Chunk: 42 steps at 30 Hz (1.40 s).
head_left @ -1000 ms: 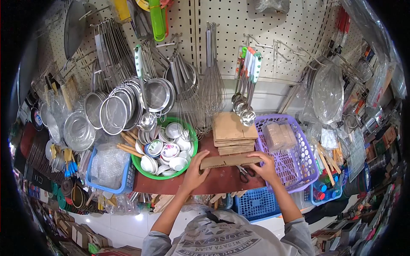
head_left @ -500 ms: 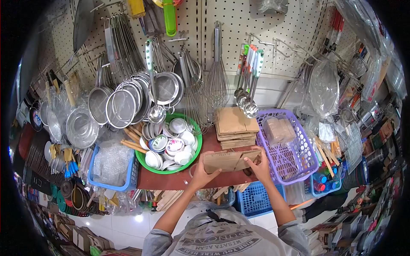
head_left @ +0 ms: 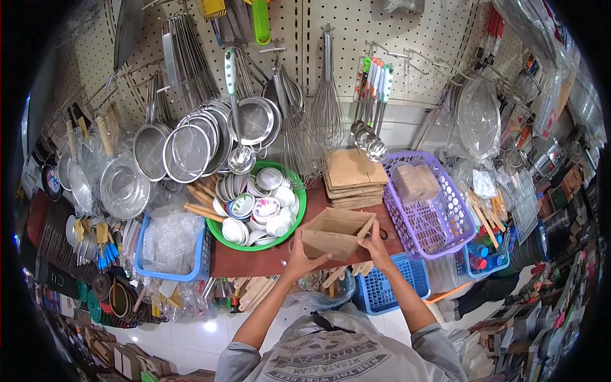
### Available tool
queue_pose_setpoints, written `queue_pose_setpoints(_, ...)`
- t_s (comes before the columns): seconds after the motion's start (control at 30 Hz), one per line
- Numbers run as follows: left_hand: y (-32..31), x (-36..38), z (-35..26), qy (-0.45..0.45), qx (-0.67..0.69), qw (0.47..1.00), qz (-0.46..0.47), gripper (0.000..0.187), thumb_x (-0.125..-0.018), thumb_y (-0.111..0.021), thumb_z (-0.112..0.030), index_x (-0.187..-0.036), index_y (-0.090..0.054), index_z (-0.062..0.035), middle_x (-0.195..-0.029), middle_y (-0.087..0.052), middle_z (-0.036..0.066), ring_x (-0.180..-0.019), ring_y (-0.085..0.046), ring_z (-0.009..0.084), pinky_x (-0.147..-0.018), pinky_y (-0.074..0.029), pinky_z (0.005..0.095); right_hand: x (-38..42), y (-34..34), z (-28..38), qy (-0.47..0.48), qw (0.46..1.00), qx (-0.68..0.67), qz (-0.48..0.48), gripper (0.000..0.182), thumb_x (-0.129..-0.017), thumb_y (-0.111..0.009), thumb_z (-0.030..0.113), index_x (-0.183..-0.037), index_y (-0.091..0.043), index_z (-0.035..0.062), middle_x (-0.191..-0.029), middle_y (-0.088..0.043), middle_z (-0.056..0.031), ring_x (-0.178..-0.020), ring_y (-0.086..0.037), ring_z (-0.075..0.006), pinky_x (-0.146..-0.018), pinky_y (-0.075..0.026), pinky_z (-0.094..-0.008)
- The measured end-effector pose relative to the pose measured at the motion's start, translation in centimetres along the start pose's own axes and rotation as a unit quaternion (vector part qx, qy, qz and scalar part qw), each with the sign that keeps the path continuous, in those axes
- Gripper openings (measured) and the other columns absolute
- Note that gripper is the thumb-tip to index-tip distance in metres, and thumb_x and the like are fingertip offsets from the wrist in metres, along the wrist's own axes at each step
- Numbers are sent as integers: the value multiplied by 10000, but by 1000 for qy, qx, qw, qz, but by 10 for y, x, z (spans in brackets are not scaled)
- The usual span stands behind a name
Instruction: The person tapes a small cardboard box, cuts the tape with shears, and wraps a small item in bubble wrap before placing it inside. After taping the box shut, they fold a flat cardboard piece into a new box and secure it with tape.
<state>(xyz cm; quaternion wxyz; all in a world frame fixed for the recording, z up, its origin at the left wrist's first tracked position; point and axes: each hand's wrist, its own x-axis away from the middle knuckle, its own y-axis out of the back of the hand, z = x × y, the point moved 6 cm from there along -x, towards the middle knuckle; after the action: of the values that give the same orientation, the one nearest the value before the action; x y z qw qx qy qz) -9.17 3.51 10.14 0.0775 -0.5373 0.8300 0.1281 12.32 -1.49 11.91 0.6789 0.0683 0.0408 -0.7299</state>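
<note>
A small brown cardboard box [head_left: 330, 244] is held between my two hands above the front of the red-brown shelf [head_left: 248, 264]. Its top stands open, so the hollow inside shows. My left hand [head_left: 304, 260] grips the left end, thumb along the front face. At the right end my right hand [head_left: 377, 247] has its fingers closed on a raised flap. Just behind the box lies a stack of flattened cardboard boxes [head_left: 354, 170]. Fingers behind the cardboard are partly hidden.
Left of the box stands a green basin [head_left: 301, 213] of small bowls. A purple basket [head_left: 407, 232] holding a wrapped brown block sits to the right. Strainers [head_left: 186, 153], whisks [head_left: 328, 121] and ladles [head_left: 375, 150] hang behind. Below is a blue crate [head_left: 398, 286].
The cardboard has gone from nearly flat to an opened-out box with its top gaping. My right hand has shifted slightly down and left along its end.
</note>
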Motion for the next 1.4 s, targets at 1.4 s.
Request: queue_pose_setpoints(1.4, -16, -17, 4, 112, 196, 960, 166, 752, -779, -786, -5, -1408, -397, -141, -1384, -447, 31, -1266, -478, 191, -1044, -430, 336, 3, 17, -21, -75, 996, -33, 46, 1117, -756, -835, 129, -1565, -67, 178, -1484, -332, -180, -1348, -380, -274, -1088, -361, -400)
